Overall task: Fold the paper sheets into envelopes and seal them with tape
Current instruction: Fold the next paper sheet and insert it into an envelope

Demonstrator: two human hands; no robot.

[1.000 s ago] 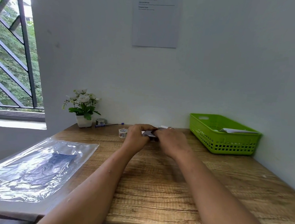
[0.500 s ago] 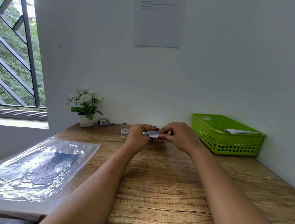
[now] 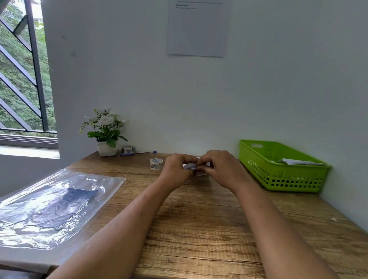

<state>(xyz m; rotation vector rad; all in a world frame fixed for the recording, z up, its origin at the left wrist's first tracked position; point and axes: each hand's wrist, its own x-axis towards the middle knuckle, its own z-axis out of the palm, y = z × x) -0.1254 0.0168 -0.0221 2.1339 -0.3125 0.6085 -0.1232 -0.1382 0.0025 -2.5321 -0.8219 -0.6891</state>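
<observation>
Pinching a small, half-folded white paper sheet (image 3: 189,166) together, the left hand (image 3: 175,170) and right hand (image 3: 217,168) are creasing it near the green plastic basket (image 3: 282,177), which is already holding white folded paper (image 3: 294,161), with sealing from the patterned tape roll (image 3: 156,164) seemingly remaining.

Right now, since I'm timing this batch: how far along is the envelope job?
Looks done: white folded paper lies in the green basket. In hand: left hand and right hand both pinch a small folded sheet. Left: taping it; the tape roll stands beside the left hand, untouched. Dark paper lies in the plastic bag.
</observation>
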